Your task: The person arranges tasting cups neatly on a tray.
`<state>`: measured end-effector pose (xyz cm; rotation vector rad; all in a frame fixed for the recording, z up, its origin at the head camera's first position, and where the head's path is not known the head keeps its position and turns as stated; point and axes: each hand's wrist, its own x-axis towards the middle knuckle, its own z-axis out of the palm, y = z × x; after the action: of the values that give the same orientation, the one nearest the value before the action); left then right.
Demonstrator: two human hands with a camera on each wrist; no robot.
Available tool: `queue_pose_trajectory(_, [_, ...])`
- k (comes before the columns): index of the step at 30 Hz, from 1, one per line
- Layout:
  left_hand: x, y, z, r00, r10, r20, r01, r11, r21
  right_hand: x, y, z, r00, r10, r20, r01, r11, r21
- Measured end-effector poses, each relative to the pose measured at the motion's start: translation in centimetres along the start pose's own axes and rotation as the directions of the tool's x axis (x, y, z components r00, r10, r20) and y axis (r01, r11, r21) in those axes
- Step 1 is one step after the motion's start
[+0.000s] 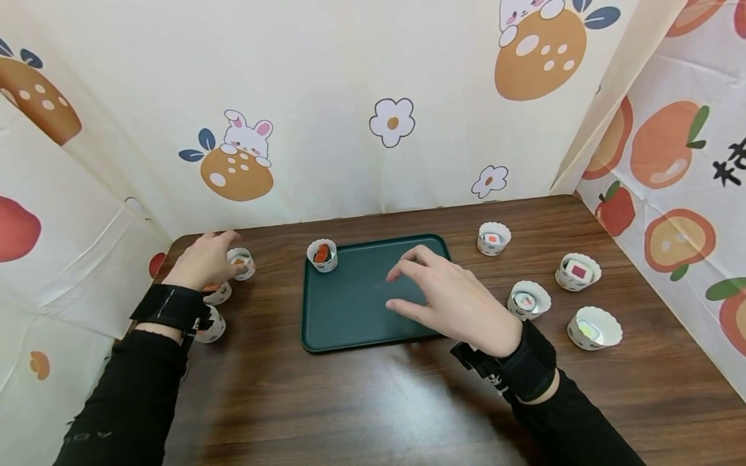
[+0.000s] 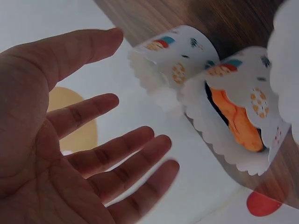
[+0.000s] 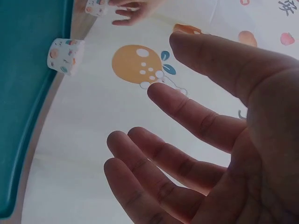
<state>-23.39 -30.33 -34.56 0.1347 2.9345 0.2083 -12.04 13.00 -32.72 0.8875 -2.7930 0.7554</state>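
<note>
Just beside a white scallop-rimmed paper cup (image 1: 245, 266) at the table's left end is my left hand (image 1: 201, 261), partly overlapping the cups behind it. Its fingers are spread and hold nothing in the left wrist view, where a cup with an orange-topped piece of sushi (image 2: 238, 122) lies past the fingertips. My right hand (image 1: 445, 294) hovers above the dark green tray (image 1: 355, 310), fingers loosely bent and nothing in them. On the tray's back left corner stands a paper cup (image 1: 327, 264) with a red-orange topped piece (image 1: 321, 254) inside.
Right of the tray, several paper cups hold pieces, among them one with a dark red centre (image 1: 578, 270) and one with a yellow-green piece (image 1: 588, 330). Two more cups (image 1: 214, 327) sit under my left wrist. Printed curtains (image 1: 326, 129) border the wooden table (image 1: 326, 408).
</note>
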Motion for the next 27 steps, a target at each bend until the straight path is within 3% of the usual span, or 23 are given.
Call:
queue_pose_trajectory(14, [2.3,-1.3,0.5,0.989,-0.025,0.145,0.023,1.0,0.012,-0.4,0.0,-0.7,1.0,0.005,-0.009,-0.005,1.0,0.006])
queue_pose_trajectory(27, [2.4,-1.2,0.9,0.986,-0.039,0.164,0.04,0.999,-0.002,-0.1,-0.1,-0.7,0.998,0.032,0.048,-0.034,0.999,0.037])
